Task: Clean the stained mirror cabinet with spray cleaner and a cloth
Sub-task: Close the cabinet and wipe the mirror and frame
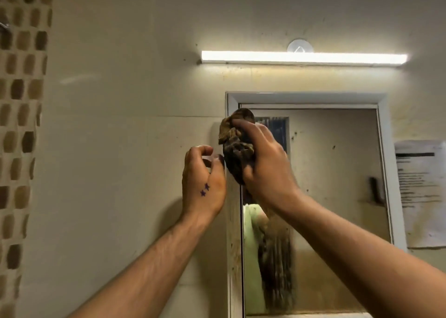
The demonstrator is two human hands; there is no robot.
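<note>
From the head camera, the right hand point(263, 158) is raised against the upper left corner of the mirror cabinet point(306, 98), its fingers clamped round a bunched, dark mottled cloth point(237, 146) that lies over the left edge of the frame and the glass point(337, 185). The left hand point(202, 182) is up just beside it in front of the wall, fingers curled in on nothing, thumb tip right at the cloth's edge (whether it touches is unclear). The glass is spotted, and a brownish smear runs down its lower left part. A lit light bar point(304, 58) is mounted above the cabinet, a printed paper notice point(422, 192) hangs to its right, and a strip of mosaic tile point(19, 124) runs down the far left.
</note>
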